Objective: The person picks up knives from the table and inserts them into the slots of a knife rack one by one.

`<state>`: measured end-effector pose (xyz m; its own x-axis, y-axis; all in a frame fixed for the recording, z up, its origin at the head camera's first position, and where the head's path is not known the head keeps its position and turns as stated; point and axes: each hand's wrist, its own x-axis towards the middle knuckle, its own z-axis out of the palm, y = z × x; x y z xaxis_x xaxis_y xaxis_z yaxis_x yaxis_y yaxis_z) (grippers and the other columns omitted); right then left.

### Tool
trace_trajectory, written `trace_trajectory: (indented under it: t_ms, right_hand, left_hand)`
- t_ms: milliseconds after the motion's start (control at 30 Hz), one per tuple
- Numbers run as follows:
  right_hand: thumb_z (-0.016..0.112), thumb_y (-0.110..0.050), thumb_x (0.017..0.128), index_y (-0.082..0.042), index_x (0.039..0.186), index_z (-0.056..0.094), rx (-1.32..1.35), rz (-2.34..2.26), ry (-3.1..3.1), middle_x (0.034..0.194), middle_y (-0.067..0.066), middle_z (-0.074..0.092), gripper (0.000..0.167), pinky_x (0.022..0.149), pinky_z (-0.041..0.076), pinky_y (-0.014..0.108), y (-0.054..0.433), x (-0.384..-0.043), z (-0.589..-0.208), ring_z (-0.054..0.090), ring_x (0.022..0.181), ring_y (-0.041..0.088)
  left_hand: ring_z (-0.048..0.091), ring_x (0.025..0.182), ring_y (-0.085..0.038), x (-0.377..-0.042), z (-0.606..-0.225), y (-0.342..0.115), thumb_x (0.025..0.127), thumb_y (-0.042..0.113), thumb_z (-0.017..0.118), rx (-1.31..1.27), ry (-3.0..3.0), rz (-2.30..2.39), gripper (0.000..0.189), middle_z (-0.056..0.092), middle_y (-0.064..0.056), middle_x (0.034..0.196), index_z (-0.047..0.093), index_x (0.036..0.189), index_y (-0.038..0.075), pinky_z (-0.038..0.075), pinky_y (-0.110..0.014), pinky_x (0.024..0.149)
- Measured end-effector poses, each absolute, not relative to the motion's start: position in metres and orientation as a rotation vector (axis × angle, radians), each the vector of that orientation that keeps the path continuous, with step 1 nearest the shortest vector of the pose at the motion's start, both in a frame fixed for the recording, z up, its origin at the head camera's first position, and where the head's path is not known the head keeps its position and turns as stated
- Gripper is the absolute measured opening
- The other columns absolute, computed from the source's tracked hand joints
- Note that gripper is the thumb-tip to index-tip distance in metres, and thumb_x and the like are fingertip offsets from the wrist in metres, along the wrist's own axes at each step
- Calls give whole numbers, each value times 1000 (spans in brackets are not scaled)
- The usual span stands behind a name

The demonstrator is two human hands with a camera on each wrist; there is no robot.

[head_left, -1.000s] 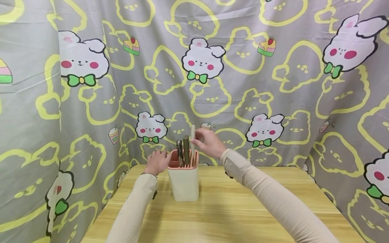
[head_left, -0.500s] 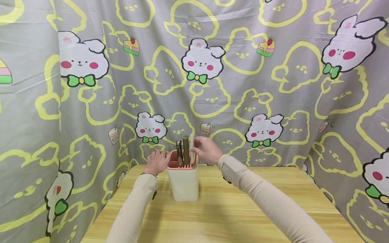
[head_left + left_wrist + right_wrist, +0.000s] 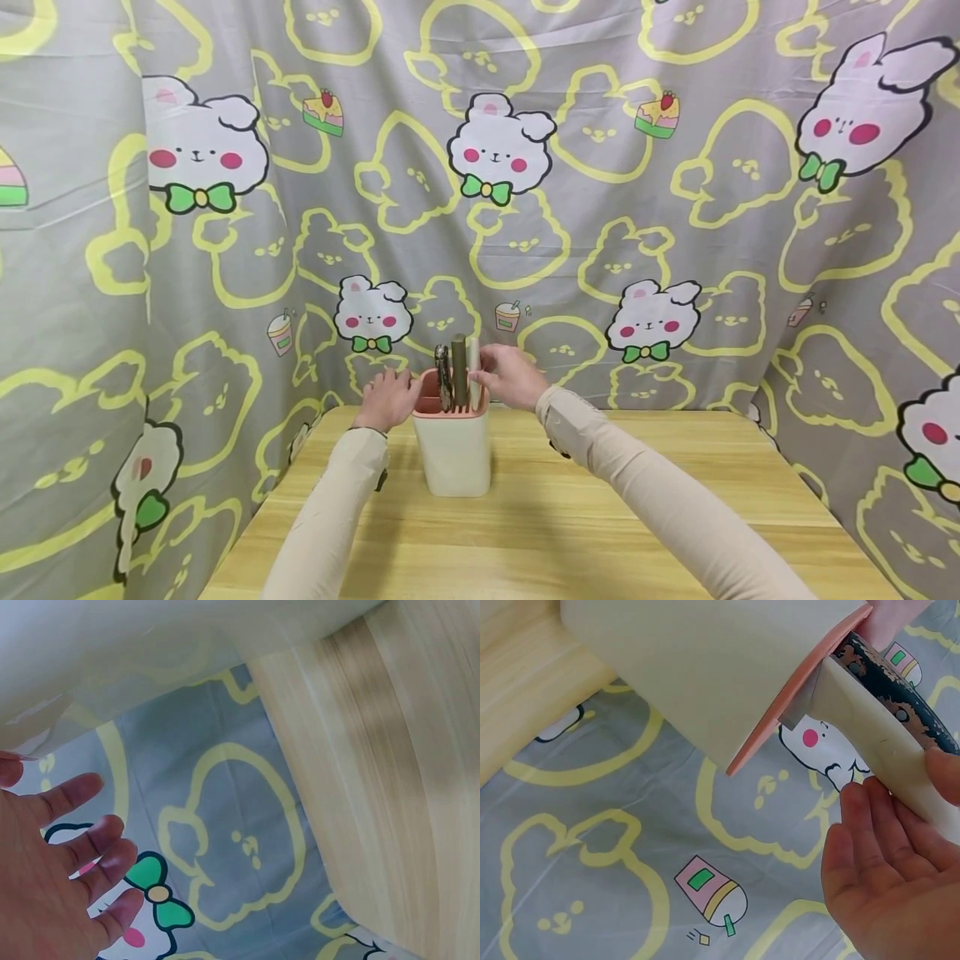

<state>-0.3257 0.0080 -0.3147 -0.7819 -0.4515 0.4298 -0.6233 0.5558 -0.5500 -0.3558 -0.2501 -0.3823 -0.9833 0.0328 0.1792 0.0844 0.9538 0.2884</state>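
Observation:
A white knife holder [image 3: 453, 458] with a pink slotted top stands upright on the table. My right hand [image 3: 513, 375] pinches the cream handle of a knife [image 3: 474, 375] between thumb and fingers at the holder's right side. In the right wrist view, a short strip of the knife's metal blade [image 3: 802, 705] shows above the pink rim. My left hand [image 3: 388, 398] rests against the holder's left rim, fingers spread and relaxed, with the thumb touching it. Beside the cream handle stand an olive-brown handle [image 3: 459, 371] and a worn black handle with rivets [image 3: 892, 690].
The light wooden table [image 3: 600, 500] reaches toward a grey curtain [image 3: 585, 250] printed with cartoon bears, which hangs close behind and on both sides. The holder stands near the table's far edge. At its left is an open compartment [image 3: 429, 404].
My right hand has moved down with the cream-handled knife, which has sunk deeper into the holder's slot. The left hand has stayed at the rim.

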Motion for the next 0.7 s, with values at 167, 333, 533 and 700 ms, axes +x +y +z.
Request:
trace_trajectory:
  t_ms: [167, 333, 533, 700]
  right_hand:
    - [70, -12, 98, -3, 114, 74, 905, 1105, -2553, 102, 10, 76, 19, 85, 59, 34, 10, -325, -315, 72, 89, 20]
    - [67, -14, 100, 1, 131, 66, 861, 1120, -2585, 124, 19, 71, 35, 89, 59, 39, 17, -321, -320, 72, 100, 26]
    - [65, -19, 101, 3, 142, 57, 784, 1178, -2638, 136, 20, 64, 47, 92, 59, 43, 37, -314, -342, 70, 109, 29]
    - [65, -20, 101, 2, 141, 59, 716, 1227, -2670, 135, 21, 66, 45, 94, 58, 46, 66, -313, -373, 71, 110, 30]
  left_hand:
    - [38, 144, -51, -357, -383, -250, 109, 54, 25, -84, -2946, -451, 71, 42, -30, 156, 47, 151, 1, 29, -71, 115]
    - [38, 143, -51, -356, -383, -249, 110, 52, 26, -88, -2949, -457, 69, 43, -30, 155, 48, 150, 1, 29, -71, 114]
    - [39, 142, -50, -356, -383, -249, 110, 52, 25, -86, -2951, -465, 68, 43, -30, 155, 49, 149, 2, 30, -71, 114]
    - [41, 140, -50, -358, -385, -251, 110, 52, 25, -86, -2936, -456, 67, 45, -29, 153, 53, 147, 3, 31, -71, 112]
